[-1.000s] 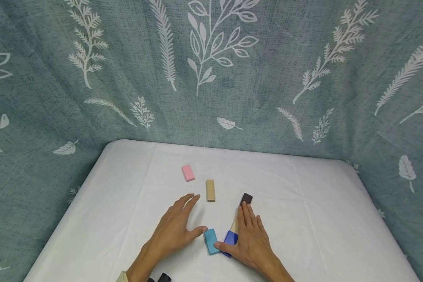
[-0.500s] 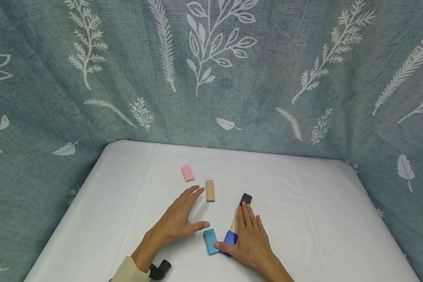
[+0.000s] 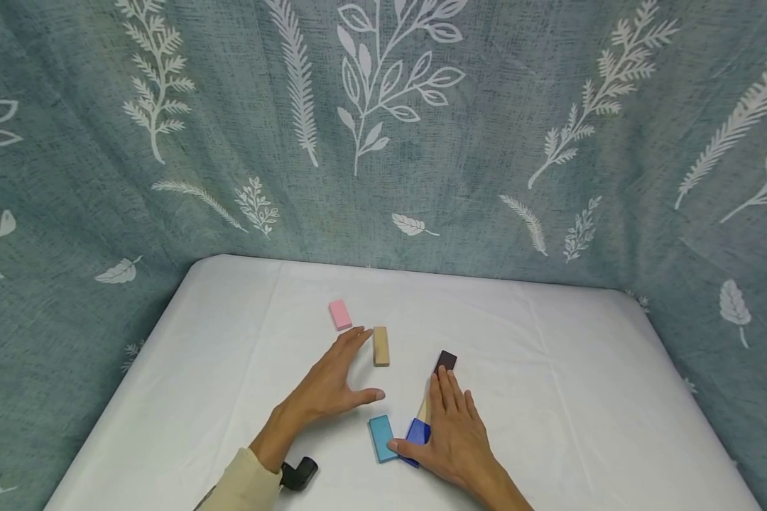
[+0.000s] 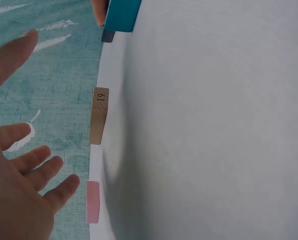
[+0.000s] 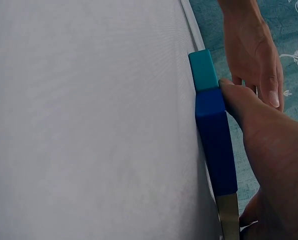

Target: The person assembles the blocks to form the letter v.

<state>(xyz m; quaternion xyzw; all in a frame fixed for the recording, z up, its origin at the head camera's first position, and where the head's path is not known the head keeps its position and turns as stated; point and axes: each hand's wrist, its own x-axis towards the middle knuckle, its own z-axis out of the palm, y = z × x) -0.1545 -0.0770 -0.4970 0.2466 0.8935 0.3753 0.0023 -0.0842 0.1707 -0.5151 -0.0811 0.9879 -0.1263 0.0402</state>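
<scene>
My left hand [image 3: 332, 383] hovers over the table with fingers spread and thumb apart, holding nothing. Its fingertips are beside a plain wooden block [image 3: 381, 348], which has a printed number on its end in the left wrist view. A pink block [image 3: 340, 314] lies just behind them. Flat and straight-fingered, my right hand [image 3: 458, 433] rests along a dark blue block [image 3: 416, 434], another wooden block [image 3: 424, 409] and a black block [image 3: 446, 360], partly covering them. Its thumb touches the corner of a light blue block [image 3: 381, 438], which stands against the dark blue one in the right wrist view [image 5: 204, 70].
A white cloth covers the table [image 3: 550, 426]. Green leaf-patterned fabric [image 3: 486, 142] hangs along the back and sides. A black device [image 3: 300, 473] shows at the left wrist beside a pale sleeve [image 3: 246, 482].
My left hand has moved forward and right, away from the light blue block toward the plain wooden block. My right hand and the blocks have stayed put.
</scene>
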